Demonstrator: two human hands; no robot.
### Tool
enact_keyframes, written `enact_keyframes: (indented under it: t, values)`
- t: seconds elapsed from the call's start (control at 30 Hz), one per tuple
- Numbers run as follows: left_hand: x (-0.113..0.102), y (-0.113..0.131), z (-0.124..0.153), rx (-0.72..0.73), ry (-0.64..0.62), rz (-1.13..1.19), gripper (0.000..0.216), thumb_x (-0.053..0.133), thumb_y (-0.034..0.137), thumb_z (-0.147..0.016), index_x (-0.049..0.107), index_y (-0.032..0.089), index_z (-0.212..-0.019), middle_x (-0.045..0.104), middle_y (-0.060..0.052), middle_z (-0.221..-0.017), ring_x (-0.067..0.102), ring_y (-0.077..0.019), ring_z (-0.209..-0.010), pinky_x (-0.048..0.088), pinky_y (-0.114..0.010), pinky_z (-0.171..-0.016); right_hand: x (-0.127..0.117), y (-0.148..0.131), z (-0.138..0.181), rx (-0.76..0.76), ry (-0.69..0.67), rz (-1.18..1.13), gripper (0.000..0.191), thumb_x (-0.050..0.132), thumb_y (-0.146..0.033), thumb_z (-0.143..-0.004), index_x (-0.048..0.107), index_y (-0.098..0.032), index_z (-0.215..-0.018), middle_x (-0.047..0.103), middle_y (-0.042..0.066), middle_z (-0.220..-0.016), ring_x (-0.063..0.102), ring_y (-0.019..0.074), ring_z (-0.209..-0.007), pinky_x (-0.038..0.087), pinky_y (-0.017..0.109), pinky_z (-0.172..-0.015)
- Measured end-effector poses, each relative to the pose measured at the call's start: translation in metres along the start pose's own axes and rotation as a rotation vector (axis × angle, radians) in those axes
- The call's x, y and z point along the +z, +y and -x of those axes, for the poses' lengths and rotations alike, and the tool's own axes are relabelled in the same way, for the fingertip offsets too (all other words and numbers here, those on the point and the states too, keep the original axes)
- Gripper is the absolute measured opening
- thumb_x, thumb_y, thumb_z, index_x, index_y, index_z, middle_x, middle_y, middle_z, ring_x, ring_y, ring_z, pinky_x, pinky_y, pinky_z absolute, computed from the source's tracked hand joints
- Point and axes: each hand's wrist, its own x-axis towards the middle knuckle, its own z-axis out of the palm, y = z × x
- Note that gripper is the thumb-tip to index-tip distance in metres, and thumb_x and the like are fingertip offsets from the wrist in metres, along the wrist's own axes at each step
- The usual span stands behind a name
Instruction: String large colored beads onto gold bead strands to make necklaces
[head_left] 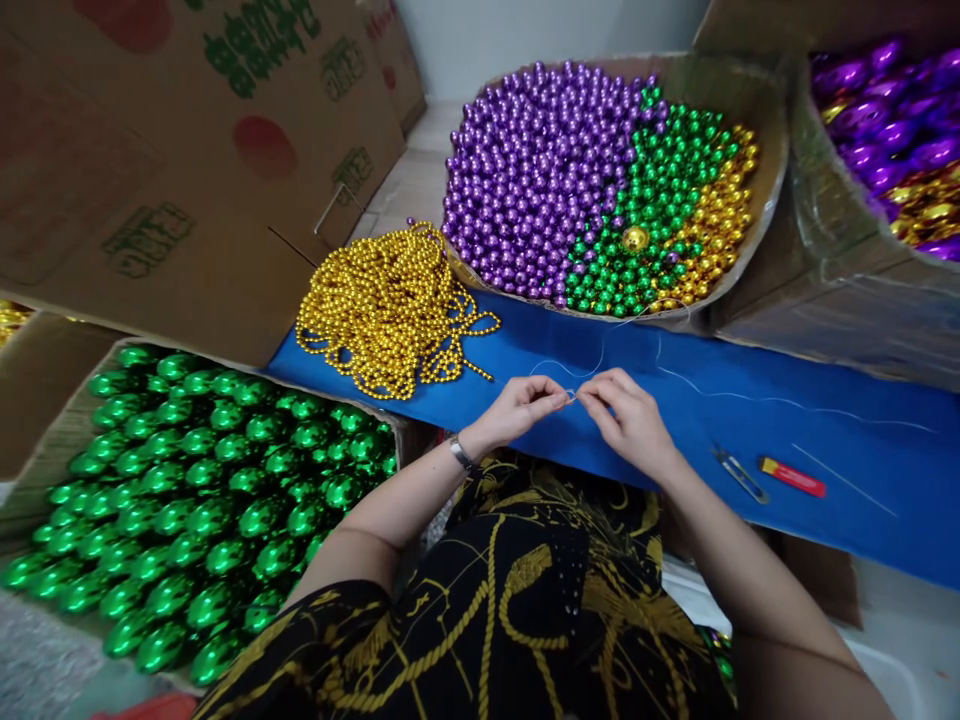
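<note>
My left hand (527,405) and my right hand (625,415) meet over the blue table covering (862,480), each pinching a thin white thread (571,396) that loops between the fingertips. Loose thread trails behind the hands toward the bead box and off to the right across the blue surface. A pile of gold bead strings (382,310) lies left of and behind my left hand. To the right of my right hand are small thread snips (740,474), a red and yellow packet (792,477) and a thin straight needle-like piece (844,480).
Behind the hands stands a box (766,150) of loose purple, green and gold beads. Another box (832,280) with larger purple and gold beads is at right. At lower left sits a box of big green beads (202,510), below a large carton (187,200).
</note>
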Motion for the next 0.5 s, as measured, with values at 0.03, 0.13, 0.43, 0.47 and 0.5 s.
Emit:
enact_keyframes:
  t: [0.03,0.13,0.43,0.47,0.5]
  values:
    - [-0.001,0.001,0.001,-0.006,-0.038,-0.029,0.035,0.073,0.047,-0.079,0.067,0.012,-0.082,0.063,-0.003,-0.078,0.046,-0.0071,-0.065,0.032,-0.021,-0.057,-0.001,0.001,-0.002,-0.015,-0.025,0.023,0.019,0.049,-0.029,-0.098,0.066,-0.021,-0.095,0.064,0.006,-0.093,0.063,0.0153,-0.085,0.052,0.028,-0.076]
    - [-0.001,0.002,0.002,-0.081,-0.114,-0.016,0.037,0.072,0.048,-0.078,0.066,0.012,-0.082,0.06,-0.001,-0.073,0.043,-0.0063,-0.061,0.029,-0.022,-0.055,0.0,0.004,-0.007,-0.066,-0.085,0.046,0.021,0.047,-0.029,-0.098,0.066,-0.021,-0.096,0.064,0.006,-0.093,0.063,0.0148,-0.084,0.052,0.027,-0.076]
    - [0.01,-0.01,-0.001,0.086,0.143,0.077,0.033,0.074,0.045,-0.078,0.063,0.014,-0.079,0.06,0.0,-0.075,0.048,-0.0077,-0.066,0.039,-0.023,-0.064,0.014,-0.011,0.008,-0.081,0.282,0.295,0.021,0.058,-0.025,-0.094,0.068,-0.021,-0.111,0.067,0.008,-0.099,0.065,0.0146,-0.084,0.053,0.026,-0.077]
    - [0.012,-0.012,-0.001,0.115,0.161,0.061,0.032,0.073,0.045,-0.079,0.064,0.014,-0.08,0.061,-0.001,-0.076,0.051,-0.0086,-0.069,0.041,-0.024,-0.068,0.017,-0.012,0.01,-0.105,0.298,0.337,0.02,0.059,-0.024,-0.093,0.069,-0.021,-0.11,0.068,0.007,-0.096,0.065,0.0144,-0.083,0.053,0.026,-0.076]
    - [0.013,-0.013,-0.002,0.135,0.167,0.042,0.032,0.072,0.045,-0.079,0.065,0.014,-0.082,0.062,-0.001,-0.077,0.053,-0.0097,-0.071,0.043,-0.024,-0.071,0.019,-0.013,0.012,-0.121,0.307,0.374,0.019,0.059,-0.024,-0.092,0.07,-0.021,-0.108,0.068,0.007,-0.093,0.065,0.0144,-0.082,0.052,0.026,-0.075]
